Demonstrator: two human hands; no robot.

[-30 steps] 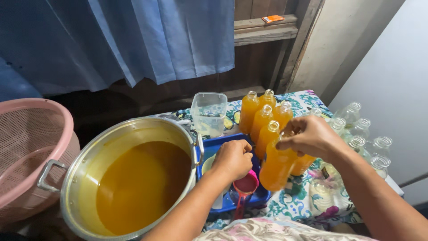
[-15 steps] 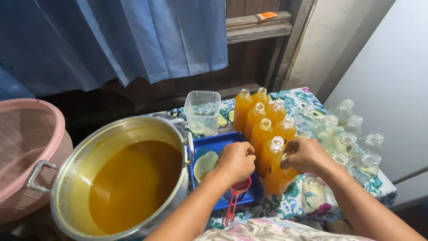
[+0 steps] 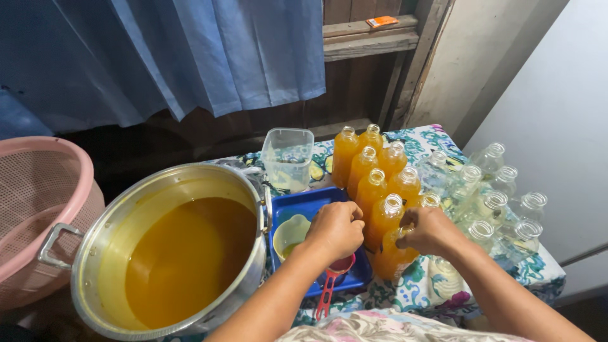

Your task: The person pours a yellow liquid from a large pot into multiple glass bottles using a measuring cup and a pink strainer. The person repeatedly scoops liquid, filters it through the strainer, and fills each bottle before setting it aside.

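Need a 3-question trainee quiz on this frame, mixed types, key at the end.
1. True or false: the large metal pot holds orange liquid.
2. Which hand grips the filled bottle nearest the camera? A) left hand B) right hand
3. Fill in: the empty clear bottles stand to the ____ of the filled orange bottles.

Key:
1. True.
2. B. The left hand is over the blue tray, at the red-handled funnel.
3. Right.
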